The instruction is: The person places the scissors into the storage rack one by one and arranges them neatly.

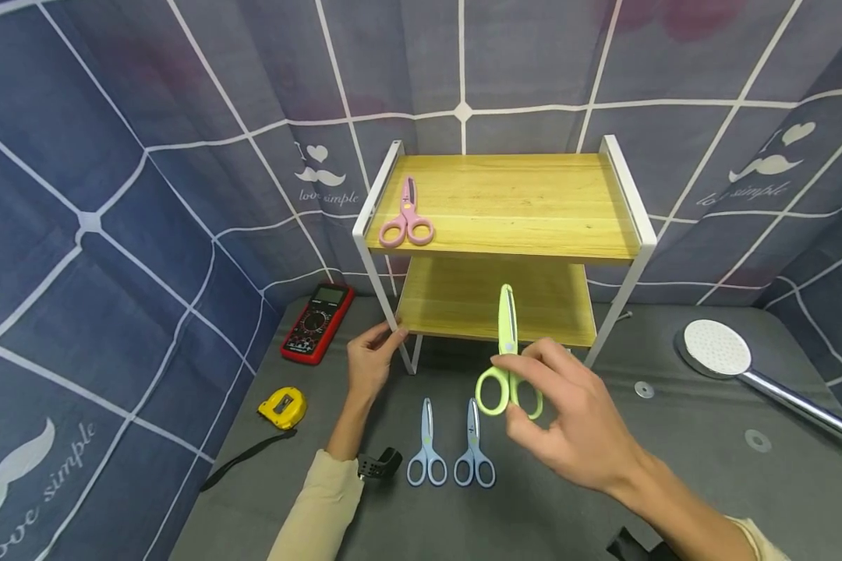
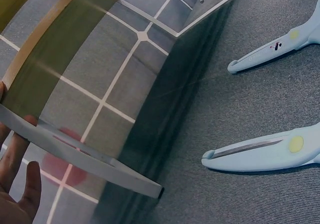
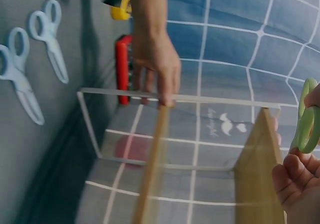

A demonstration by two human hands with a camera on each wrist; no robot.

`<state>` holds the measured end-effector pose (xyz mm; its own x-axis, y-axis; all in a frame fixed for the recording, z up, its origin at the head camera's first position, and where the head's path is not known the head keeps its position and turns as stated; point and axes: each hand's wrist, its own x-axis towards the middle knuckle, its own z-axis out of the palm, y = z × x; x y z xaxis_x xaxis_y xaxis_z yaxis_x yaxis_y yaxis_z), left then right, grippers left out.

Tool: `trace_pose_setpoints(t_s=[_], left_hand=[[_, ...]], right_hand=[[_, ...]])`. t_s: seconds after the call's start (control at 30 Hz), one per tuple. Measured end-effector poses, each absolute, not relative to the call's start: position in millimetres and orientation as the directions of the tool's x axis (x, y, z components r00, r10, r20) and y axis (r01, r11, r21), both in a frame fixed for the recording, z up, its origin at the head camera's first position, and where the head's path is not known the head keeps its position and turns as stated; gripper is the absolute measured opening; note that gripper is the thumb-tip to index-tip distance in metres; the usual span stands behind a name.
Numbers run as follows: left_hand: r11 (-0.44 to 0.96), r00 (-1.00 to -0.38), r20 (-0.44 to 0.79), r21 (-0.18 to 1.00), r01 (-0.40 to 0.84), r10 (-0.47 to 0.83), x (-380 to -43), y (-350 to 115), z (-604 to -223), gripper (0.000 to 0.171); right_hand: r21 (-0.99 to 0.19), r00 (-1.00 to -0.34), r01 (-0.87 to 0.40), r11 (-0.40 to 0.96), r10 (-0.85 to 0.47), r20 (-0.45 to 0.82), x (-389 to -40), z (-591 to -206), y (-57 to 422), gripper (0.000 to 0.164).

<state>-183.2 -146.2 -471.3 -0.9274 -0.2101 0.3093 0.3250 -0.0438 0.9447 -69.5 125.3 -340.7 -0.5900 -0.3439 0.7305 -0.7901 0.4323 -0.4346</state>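
Note:
My right hand [image 1: 578,417] pinches light green scissors [image 1: 508,327] by the handle area, blades pointing up, in front of the lower board of a two-tier shelf [image 1: 512,199]. My left hand [image 1: 370,362] grips the shelf's white left leg where the lower board [image 2: 60,39] meets it; in the left wrist view some fingers pass behind the white frame [image 2: 85,156]. Pink scissors [image 1: 408,218] lie at the left end of the top board. Two pairs of light blue scissors, the left pair [image 1: 427,448] and the right pair [image 1: 473,448], lie side by side on the grey surface before the shelf.
Left of the shelf lie a red multimeter [image 1: 318,323] and a yellow tape measure [image 1: 283,407] with a black strap [image 1: 249,456]. A shower head [image 1: 717,349] and two washers, one near the shelf [image 1: 644,389], lie to the right. A tiled-pattern curtain [image 1: 519,70] hangs behind.

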Motion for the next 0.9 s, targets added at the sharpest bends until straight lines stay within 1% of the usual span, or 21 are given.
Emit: trace_pose_setpoints(t_s=[0.1, 0.37, 0.5, 0.67, 0.9], left_hand=[[-0.042, -0.925, 0.313, 0.944, 0.329, -0.214, -184, -146, -472, 0.024], [-0.036, -0.915, 0.345, 0.932, 0.360, -0.209, -184, -147, -473, 0.023], [-0.034, -0.918, 0.341, 0.934, 0.355, -0.203, -184, -146, -472, 0.024], [-0.028, -0.923, 0.329, 0.940, 0.341, -0.200, -182, -147, -470, 0.023], [-0.004, -0.926, 0.329, 0.942, 0.336, -0.183, -169, -142, -445, 0.023]], right_hand=[[-0.443, -0.588, -0.794, 0.416, -0.339, 0.735, -80, -326, 120, 0.043], [-0.391, -0.528, -0.836, 0.386, -0.366, 0.766, -95, -297, 102, 0.042], [-0.376, -0.520, -0.834, 0.403, -0.346, 0.781, -107, -285, 97, 0.040], [-0.393, -0.593, -0.768, 0.505, -0.332, 0.734, -130, -272, 95, 0.039], [-0.406, -0.684, -0.670, 0.622, -0.304, 0.663, -160, -260, 88, 0.039]])
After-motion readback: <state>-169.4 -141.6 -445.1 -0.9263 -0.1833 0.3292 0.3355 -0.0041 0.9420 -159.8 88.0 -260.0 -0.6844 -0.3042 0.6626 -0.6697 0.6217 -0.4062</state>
